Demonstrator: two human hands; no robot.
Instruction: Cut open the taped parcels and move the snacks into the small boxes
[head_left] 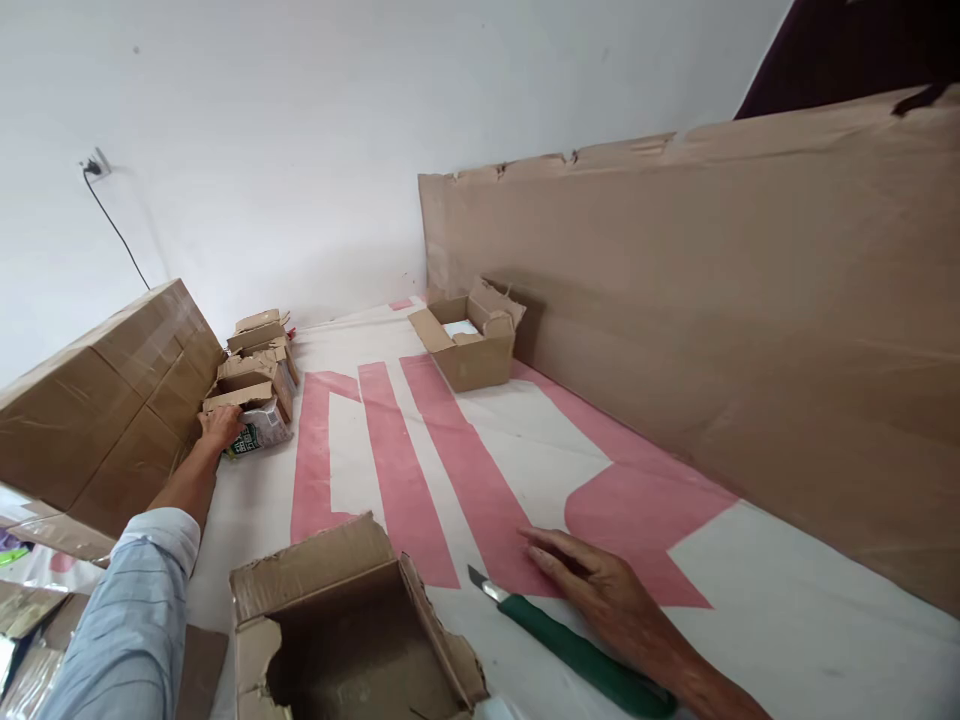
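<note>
My left hand [220,424] reaches far out to the left and closes on a small cardboard box [251,412] with a plastic-wrapped packet showing at its front. It is the nearest of a row of small boxes [259,345] beside a large taped carton [105,400]. My right hand [592,580] lies flat, fingers together, on the white and pink sheet [465,470], holding nothing. A green-handled utility knife [570,645] with its blade out lies just left of that hand. An open, torn cardboard box [352,630] sits close in front of me.
Another small open box [472,345] stands at the far end near a tall cardboard sheet [712,330] leaning along the right. A white wall [300,130] with a plug and black cord [112,220] is behind. Packets lie at lower left [22,600].
</note>
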